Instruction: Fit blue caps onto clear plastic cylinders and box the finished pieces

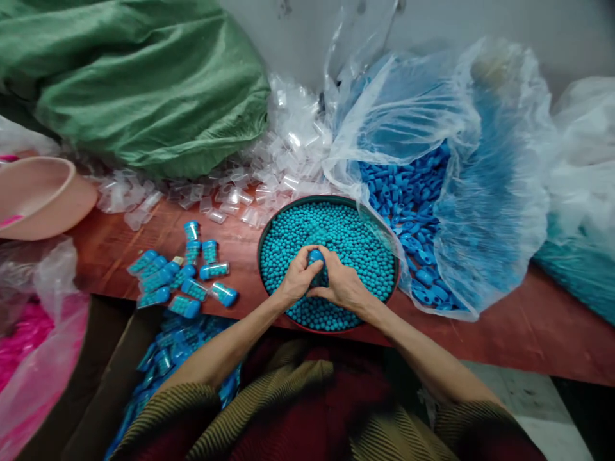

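My left hand (295, 280) and my right hand (344, 285) meet over a round tray (260, 256) of small turquoise balls (355, 237). Between them they grip a small bottle (316, 257) with a rounded blue top. The fingers of both hands are closed round it, and its lower part is partly hidden. To the left on the red table lie several filled clear bottles (193, 289) with blue caps. Right of the tray, blue plastic caps (408, 192) spill from a clear plastic bag (494, 192).
Empty clear tubes (240, 195) are heaped behind the tray. A green sack (158, 89) stands at the back left, near a pink basin (72, 198). Below the table's front edge lie more blue-capped bottles (180, 346). A pink-filled bag (33, 339) is at lower left.
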`<state>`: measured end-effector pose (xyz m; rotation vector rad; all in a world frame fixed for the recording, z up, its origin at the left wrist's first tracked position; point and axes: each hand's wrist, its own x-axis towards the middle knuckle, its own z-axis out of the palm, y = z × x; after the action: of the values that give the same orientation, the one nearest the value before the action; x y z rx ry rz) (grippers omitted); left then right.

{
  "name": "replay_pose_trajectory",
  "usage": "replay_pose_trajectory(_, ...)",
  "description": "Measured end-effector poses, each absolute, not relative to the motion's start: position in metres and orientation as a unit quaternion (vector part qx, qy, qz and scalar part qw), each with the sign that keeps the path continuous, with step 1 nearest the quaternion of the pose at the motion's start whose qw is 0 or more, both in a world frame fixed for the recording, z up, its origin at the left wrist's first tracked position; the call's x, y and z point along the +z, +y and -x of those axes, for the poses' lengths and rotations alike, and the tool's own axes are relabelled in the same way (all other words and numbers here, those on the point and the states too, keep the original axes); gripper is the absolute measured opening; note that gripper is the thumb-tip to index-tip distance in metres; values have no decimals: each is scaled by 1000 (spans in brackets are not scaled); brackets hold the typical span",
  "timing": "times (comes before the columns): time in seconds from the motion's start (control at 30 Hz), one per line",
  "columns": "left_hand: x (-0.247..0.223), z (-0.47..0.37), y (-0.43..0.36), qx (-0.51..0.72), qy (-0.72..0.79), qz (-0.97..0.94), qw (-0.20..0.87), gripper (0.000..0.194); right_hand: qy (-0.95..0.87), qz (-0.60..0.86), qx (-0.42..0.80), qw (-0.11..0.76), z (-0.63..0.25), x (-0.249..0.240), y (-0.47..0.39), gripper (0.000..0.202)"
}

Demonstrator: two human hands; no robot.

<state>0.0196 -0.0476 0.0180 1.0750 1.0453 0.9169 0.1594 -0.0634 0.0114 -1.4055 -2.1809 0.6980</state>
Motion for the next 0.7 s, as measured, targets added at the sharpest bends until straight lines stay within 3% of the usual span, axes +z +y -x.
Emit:
replay_pose_trajectory(0.2,22,-15,-49,427,485,-456,612,28,-801,515,188,239,-137,11,-64,80)
replay_pose_trajectory(0.5,35,35,-50,426,559,-494,511,37,-859,419,192,224,-153,42,-53,75)
replay_pose_trajectory(0.63,30,103,-40,394,672,-532,332,43,-738,591,80,317,-232,39,-37,41)
replay_pose_trajectory(0.7,19,133,-37,347,726,-545,235,40,-638,715,15,284,-275,28,-34,41)
